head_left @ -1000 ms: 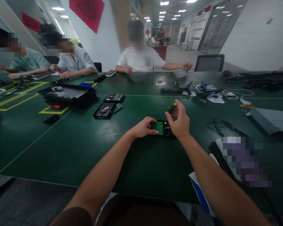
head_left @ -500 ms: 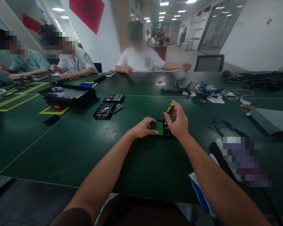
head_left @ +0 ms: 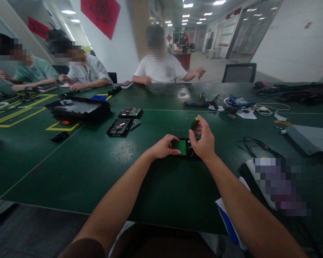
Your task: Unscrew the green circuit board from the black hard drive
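Note:
A hard drive (head_left: 181,147) lies flat on the green table, its green circuit board facing up. Around its left end my left hand (head_left: 165,146) is closed, thumb at the near edge and fingers at the far edge. My right hand (head_left: 204,139) grips a screwdriver (head_left: 195,123) by its black and yellow handle, above the drive's right part. The shaft and tip are hidden by the hand. Several tiny screws (head_left: 183,130) lie just beyond the drive.
Two more hard drives (head_left: 120,127) and a loose circuit board (head_left: 135,124) lie to the left. Farther left stands a black tray (head_left: 78,108). Cables (head_left: 238,101) and a grey metal case (head_left: 310,138) are at right. Across the table sits a person (head_left: 158,68).
The screwdriver handle has turned in my right hand, showing more black now. My left hand stays on the hard drive. The person opposite has moved an outstretched hand inward.

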The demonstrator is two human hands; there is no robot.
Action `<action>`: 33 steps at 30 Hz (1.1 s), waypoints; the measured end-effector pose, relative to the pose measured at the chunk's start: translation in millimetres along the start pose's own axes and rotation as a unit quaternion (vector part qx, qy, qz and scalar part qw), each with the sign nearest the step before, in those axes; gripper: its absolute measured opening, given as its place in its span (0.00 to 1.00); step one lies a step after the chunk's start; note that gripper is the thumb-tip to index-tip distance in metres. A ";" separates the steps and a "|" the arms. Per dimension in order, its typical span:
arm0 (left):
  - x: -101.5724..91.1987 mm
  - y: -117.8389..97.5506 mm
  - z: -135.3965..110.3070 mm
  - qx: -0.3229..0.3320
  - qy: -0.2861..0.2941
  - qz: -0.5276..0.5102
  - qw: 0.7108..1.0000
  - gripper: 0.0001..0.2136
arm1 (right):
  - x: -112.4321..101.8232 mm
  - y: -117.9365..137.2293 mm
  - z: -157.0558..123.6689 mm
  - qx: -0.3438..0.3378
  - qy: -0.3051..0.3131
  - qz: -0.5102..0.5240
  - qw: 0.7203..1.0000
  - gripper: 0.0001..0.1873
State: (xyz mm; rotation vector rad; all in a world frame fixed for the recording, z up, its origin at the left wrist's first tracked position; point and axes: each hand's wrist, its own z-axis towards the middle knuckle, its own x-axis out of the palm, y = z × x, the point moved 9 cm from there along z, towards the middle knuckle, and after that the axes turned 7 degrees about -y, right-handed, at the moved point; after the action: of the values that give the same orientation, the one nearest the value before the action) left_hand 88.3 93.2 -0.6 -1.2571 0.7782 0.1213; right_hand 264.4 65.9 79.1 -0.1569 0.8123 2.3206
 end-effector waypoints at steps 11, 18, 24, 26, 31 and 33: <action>0.9 2.1 1.7 0.004 -0.006 -0.005 1.000 0.32 | -1.3 -3.7 0.0 -0.002 -0.015 -0.005 1.000 0.36; 1.9 2.4 2.2 0.001 0.001 -0.008 1.000 0.33 | 0.9 -4.8 -1.7 0.013 -0.005 0.005 1.000 0.36; 2.1 0.5 1.3 0.001 0.007 -0.003 1.000 0.33 | -1.4 -7.5 -1.7 0.023 -0.009 0.010 1.000 0.37; 2.0 0.4 1.4 -0.002 0.009 0.000 1.000 0.33 | -2.9 -7.5 -1.4 0.025 -0.012 0.007 1.000 0.37; 2.1 2.6 2.9 -0.009 0.008 0.004 1.000 0.33 | -4.8 -5.1 -0.8 0.019 -0.012 -0.005 1.000 0.37; 2.4 3.2 3.3 -0.010 0.006 0.002 1.000 0.32 | -4.1 -3.8 -0.7 0.013 -0.008 -0.004 1.000 0.37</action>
State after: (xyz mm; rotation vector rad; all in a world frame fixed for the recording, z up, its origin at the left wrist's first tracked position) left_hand 90.0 96.3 -4.2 -1.2765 0.7919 0.1251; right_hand 269.8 65.4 78.0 -0.1282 0.8326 2.3001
